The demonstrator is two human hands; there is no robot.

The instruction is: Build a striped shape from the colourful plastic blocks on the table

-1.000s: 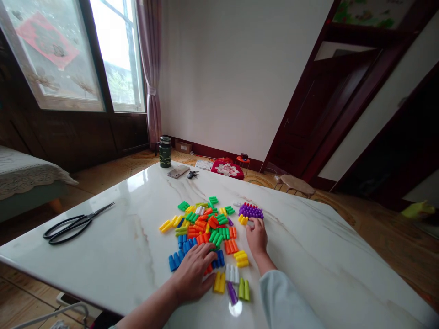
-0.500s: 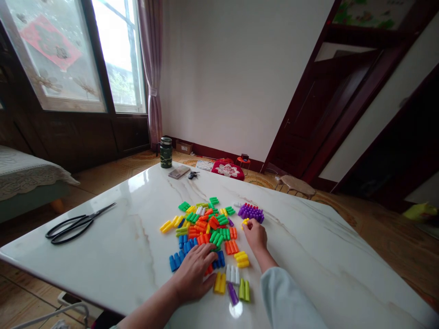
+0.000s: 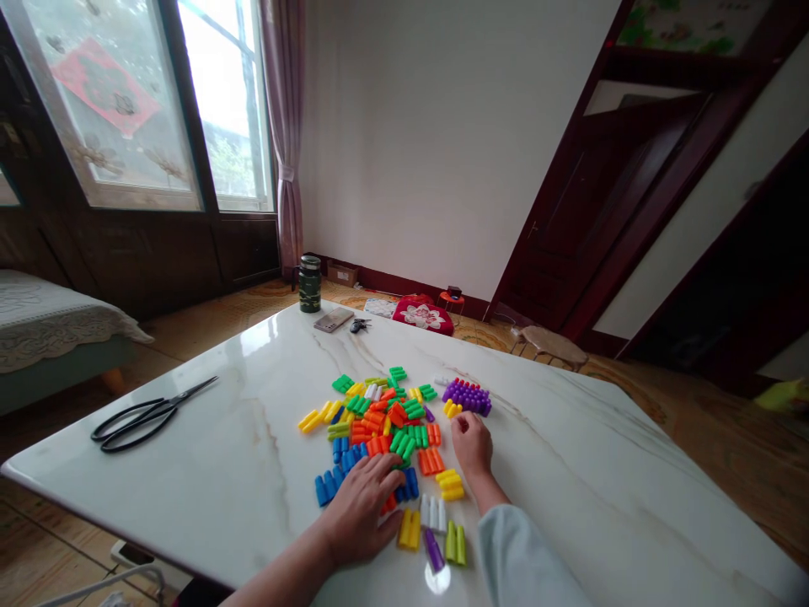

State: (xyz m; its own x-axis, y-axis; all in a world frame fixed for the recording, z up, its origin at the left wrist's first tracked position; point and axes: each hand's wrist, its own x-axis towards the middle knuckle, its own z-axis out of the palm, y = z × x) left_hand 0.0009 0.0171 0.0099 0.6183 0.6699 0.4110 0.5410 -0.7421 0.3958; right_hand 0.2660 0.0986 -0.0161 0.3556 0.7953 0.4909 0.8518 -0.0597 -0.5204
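Observation:
Bullet-shaped plastic building blocks in several colours lie in a loose heap on the table. My left hand point(image 3: 366, 510) rests over the near side of the heap, fingers stretched out, touching blue blocks point(image 3: 409, 484) and hiding some others. Just right of the heap is my right hand point(image 3: 473, 443), its fingers curled in with nothing visible in them. A yellow block point(image 3: 452, 408) lies just beyond its fingertips, beside a tight cluster of purple blocks point(image 3: 466, 396) with red tips. Nearer to me are white blocks point(image 3: 433, 512), a purple block point(image 3: 434, 550) and lime-green blocks point(image 3: 456, 544).
Black-handled scissors point(image 3: 155, 413) lie on the left of the marble-patterned table point(image 3: 253, 455). At its far corner are a camouflage flask point(image 3: 309, 285), a phone point(image 3: 334, 319) and keys point(image 3: 360, 324). A round stool point(image 3: 551, 346) stands on the floor beyond.
My right hand has let go of the yellow block beside the purple cluster and drawn back slightly towards me. The left hand stays on the heap. The view has shifted a little.

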